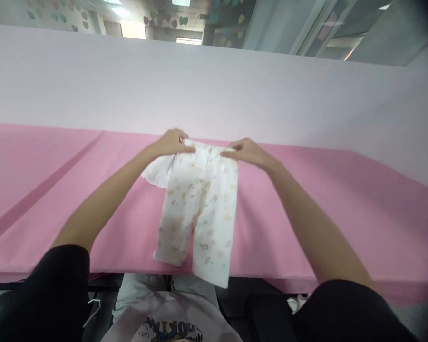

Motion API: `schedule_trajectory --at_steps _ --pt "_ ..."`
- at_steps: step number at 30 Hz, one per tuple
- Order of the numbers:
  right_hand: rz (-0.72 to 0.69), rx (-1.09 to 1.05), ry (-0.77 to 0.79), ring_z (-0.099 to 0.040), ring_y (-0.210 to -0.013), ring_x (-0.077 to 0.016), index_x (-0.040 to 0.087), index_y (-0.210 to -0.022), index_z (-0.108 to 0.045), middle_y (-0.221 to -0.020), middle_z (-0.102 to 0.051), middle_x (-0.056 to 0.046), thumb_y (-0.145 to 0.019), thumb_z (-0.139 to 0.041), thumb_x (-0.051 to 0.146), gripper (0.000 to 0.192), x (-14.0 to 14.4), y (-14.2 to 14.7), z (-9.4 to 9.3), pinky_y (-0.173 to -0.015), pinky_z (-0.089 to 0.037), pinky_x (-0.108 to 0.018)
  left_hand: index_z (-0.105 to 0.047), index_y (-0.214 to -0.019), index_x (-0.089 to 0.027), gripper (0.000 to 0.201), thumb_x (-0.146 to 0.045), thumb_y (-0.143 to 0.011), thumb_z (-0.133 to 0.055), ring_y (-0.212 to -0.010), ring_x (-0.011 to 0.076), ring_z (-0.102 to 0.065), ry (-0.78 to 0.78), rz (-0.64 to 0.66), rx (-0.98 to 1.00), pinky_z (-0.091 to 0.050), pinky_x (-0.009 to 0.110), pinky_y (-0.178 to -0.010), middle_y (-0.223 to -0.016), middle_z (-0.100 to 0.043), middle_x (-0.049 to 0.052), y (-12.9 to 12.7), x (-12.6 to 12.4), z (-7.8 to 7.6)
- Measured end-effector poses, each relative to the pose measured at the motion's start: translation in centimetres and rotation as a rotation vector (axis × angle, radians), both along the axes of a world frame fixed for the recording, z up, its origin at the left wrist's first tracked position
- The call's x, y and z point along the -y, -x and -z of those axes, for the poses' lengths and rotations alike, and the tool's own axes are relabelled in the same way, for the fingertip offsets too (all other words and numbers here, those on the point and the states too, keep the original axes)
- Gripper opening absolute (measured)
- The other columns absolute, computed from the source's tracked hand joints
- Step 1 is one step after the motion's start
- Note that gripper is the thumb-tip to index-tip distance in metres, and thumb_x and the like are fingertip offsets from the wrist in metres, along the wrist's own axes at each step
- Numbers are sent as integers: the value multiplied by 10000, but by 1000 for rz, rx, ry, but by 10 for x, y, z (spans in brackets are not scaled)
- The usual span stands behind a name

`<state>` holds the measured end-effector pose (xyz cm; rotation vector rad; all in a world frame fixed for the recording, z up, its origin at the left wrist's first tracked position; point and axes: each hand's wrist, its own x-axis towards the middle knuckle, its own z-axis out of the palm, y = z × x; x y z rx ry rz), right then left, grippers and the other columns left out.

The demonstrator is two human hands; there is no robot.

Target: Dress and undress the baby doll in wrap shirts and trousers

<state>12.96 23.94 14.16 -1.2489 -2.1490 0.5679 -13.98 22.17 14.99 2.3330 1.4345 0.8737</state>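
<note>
Small white printed trousers (199,209) lie flat, left hand (171,142) and right hand (248,152) each pinching the waistband.

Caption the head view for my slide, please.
Both hands, left and right, grip the waistband of small white printed trousers on pink cloth.

The waistband of the small printed trousers (199,204) is partly covered by the fingers of the left hand (171,142) and right hand (248,152). A white cloth (157,172) is partly hidden beneath the trousers. The pink table (342,213) is cut off by both side edges.
</note>
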Motion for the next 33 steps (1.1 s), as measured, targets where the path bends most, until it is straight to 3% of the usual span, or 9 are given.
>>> schedule_trajectory --at_steps 4,8,10,12,15,18,22,29,33 --pt "24 149 69 -596 -801 -190 164 -724 -652 -813 -660 -43 -718 -694 264 109 -30 18 88 -740 -435 -306 -623 -777 -158 314 -407 -617 -728 -793 179 -575 80 -7 74 -443 288 -717 -845 -634 49 0 -25 82" --pt "-135 15 2 -534 -1142 -240 205 -1135 -607 -1227 -597 -87 -720 -693 270 428 -22 52 121 -987 -387 -374 -636 -862 -176 250 -394 -743 -605 -859 173 -571 46 72 202 -439 285 -800 -950 -656 52 -3 -25 113" --pt "-179 -61 -10 -512 -1172 -243 224 -1254 -530 -1275 -558 -88 -702 -717 320 591 -17 69 120 -979 -398 -372 -622 -843 -183 213 -377 -773 -572 -816 160 -557 19 89 286 -433 279 -775 -896 -645 31 -3 -22 114" --pt "-166 -95 -1 -565 -1040 -237 211 -1263 -516 -1159 -605 -85 -685 -728 341 629 -14 80 114 -884 -437 -357 -575 -754 -185 187 -370 -780 -566 -717 140 -515 22 98 354 -417 270 -698 -762 -592 1 -4 -18 113" --pt "-178 -106 57 -561 -749 -175 204 -1111 -592 -876 -638 -21 -723 -678 330 417 -14 86 102 -701 -430 -303 -452 -643 -189 278 -399 -793 -556 -628 120 -437 82 109 410 -372 261 -607 -633 -472 -24 -5 -12 107" --pt "-210 -86 81 -502 -643 -144 215 -857 -614 -719 -600 19 -778 -576 284 111 -14 81 93 -609 -370 -275 -449 -666 -194 280 -416 -771 -583 -651 130 -439 118 117 310 -359 264 -606 -662 -496 -16 -5 -9 100" --pt "-148 -39 33 -483 -645 -155 205 -670 -535 -674 -572 12 -777 -556 271 127 -10 73 88 -605 -334 -288 -524 -696 -199 230 -407 -749 -607 -700 158 -463 64 110 111 -358 286 -660 -690 -537 -3 0 -12 95" --pt "-307 -168 148 -518 -727 -170 231 -860 -591 -801 -613 -1 -854 -463 305 148 -7 71 89 -653 -370 -288 -635 -896 -217 237 -257 -823 -413 -650 146 -458 265 154 127 -332 276 -599 -730 -575 -8 7 -13 96" --pt "-333 -212 338 -472 -650 -148 242 -1007 -528 -768 -559 11 -852 -477 355 199 -9 69 92 -575 -355 -262 -602 -955 -214 249 -247 -842 -382 -710 154 -500 289 164 214 -354 273 -615 -814 -603 2 1 -11 99"
